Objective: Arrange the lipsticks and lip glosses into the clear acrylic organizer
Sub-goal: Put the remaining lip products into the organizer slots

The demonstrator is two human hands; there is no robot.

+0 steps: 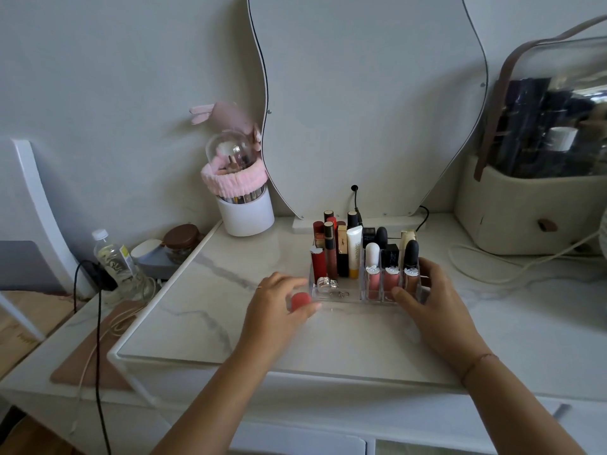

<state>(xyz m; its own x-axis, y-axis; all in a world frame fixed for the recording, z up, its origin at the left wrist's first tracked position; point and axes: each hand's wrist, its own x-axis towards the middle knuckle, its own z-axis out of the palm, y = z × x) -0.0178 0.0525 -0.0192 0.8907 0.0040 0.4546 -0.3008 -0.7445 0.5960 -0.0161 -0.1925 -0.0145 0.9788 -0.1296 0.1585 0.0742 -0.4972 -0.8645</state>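
Observation:
The clear acrylic organizer (331, 298) stands on the marble tabletop, in front of the mirror. Several lipsticks and lip glosses stand upright in its slots, among them three pink glosses (391, 280) in the front right compartments and red tubes (318, 262) at the left. Small silver pieces lie in its low front left tray. My left hand (279, 307) holds a small round coral-red item (300, 301) just left of the organizer's front corner. My right hand (430, 297) grips the organizer's front right corner, thumb on the front wall.
A wavy-edged mirror (361, 93) leans at the back with a black cable. A white brush pot (244, 213) with a pink band stands at the back left. A beige cosmetic case (525, 205) sits at the right. A water bottle (113, 257) and jar (182, 243) are on the left.

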